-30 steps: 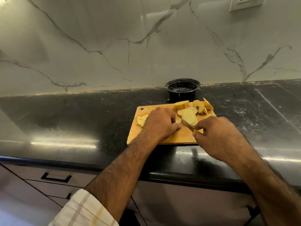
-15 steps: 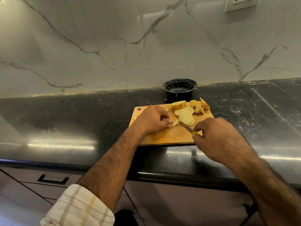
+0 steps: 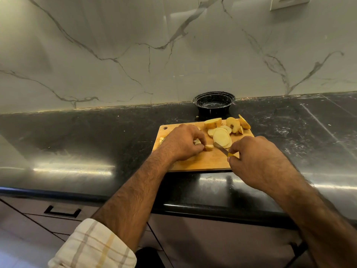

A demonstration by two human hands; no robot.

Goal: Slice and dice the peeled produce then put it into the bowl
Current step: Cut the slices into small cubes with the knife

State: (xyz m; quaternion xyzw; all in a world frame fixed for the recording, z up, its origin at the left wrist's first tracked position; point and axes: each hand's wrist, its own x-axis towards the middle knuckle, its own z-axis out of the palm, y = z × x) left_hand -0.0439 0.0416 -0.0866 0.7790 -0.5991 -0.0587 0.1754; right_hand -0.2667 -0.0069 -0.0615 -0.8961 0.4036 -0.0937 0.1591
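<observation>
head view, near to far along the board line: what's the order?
Checked sleeve cuff → counter front edge → cutting board → stack of round slices → black bowl → marble backsplash.

The cutting board (image 3: 201, 161) is orange-tan wood. On it lie pale yellow potato slices (image 3: 221, 137); the knife (image 3: 224, 149) there has a yellow handle. Behind it stands a glossy black bowl (image 3: 214, 102). The desk (image 3: 77, 136) under it is black, the wall (image 3: 135, 45) behind white with grey veins.
</observation>
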